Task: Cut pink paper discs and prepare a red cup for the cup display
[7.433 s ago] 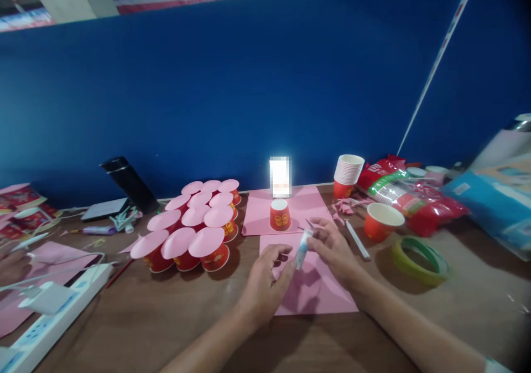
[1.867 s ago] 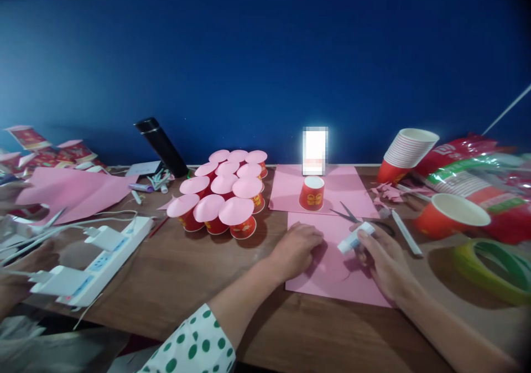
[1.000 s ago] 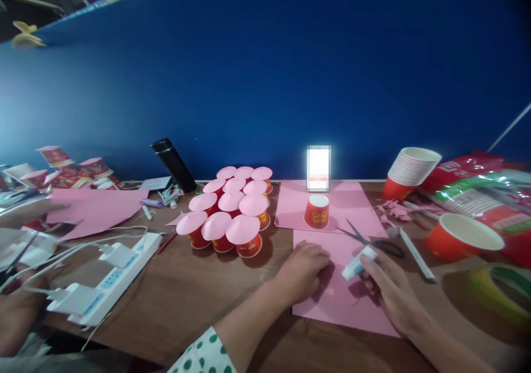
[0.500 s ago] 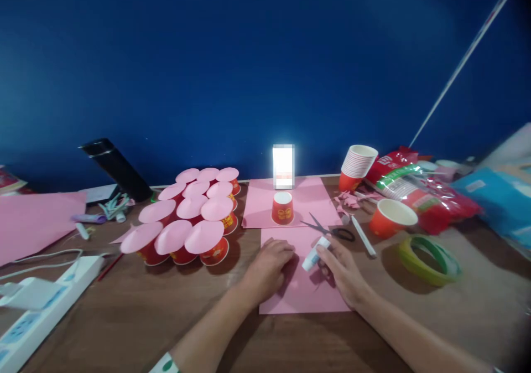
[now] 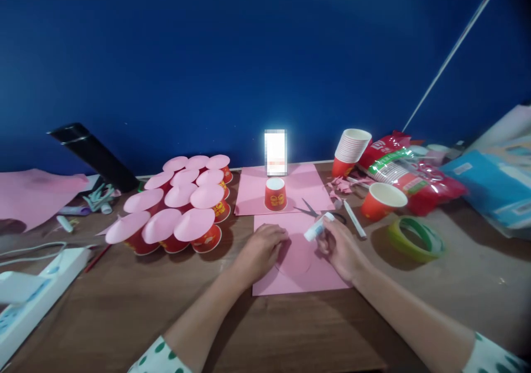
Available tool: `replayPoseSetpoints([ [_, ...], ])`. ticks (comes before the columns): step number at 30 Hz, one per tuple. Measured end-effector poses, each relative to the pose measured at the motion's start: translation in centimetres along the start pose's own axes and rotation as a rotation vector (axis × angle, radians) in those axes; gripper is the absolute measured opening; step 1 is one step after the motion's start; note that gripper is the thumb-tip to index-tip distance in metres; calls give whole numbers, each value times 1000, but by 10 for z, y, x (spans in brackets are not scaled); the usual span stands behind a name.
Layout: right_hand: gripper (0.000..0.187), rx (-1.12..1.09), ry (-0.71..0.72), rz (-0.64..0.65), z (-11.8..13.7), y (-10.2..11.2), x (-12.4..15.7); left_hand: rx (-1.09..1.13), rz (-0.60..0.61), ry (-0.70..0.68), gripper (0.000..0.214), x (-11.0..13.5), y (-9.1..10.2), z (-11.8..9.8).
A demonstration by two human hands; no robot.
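My right hand (image 5: 339, 248) is closed around a small white glue stick (image 5: 318, 227), held slanted above a pink paper sheet (image 5: 299, 276) on the wooden table. My left hand (image 5: 262, 247) rests on the sheet's left side with its fingers curled down onto the paper; a pink paper circle (image 5: 295, 257) lies between the hands. Just beyond stands an upturned red paper cup (image 5: 276, 194) on a second pink sheet (image 5: 249, 198). Scissors (image 5: 312, 211) lie by the glue stick.
A cluster of upturned red cups topped with pink discs (image 5: 178, 207) stands left. Right are a cup stack (image 5: 350, 151), an open red cup (image 5: 379, 201), a green tape roll (image 5: 416, 241) and red packets (image 5: 409, 179). A power strip (image 5: 29, 295) lies near left; a lit phone (image 5: 275, 152) leans on the blue wall.
The view has swung back from the left to centre. My right hand has lifted the glue stick slightly away from the paper; the left hand stays pressed on the sheet.
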State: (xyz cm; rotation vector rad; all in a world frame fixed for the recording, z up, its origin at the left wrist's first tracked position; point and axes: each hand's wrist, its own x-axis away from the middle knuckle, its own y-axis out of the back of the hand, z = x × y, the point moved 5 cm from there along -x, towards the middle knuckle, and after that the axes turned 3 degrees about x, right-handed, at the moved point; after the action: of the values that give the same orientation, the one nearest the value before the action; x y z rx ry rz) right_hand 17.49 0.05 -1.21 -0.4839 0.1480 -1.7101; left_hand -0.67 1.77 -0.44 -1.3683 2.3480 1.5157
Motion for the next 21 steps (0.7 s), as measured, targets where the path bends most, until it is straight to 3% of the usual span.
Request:
replayPoseSetpoints([
  [21, 40, 59, 19, 36, 2, -3, 5, -18, 69, 89, 16, 0, 0, -1],
])
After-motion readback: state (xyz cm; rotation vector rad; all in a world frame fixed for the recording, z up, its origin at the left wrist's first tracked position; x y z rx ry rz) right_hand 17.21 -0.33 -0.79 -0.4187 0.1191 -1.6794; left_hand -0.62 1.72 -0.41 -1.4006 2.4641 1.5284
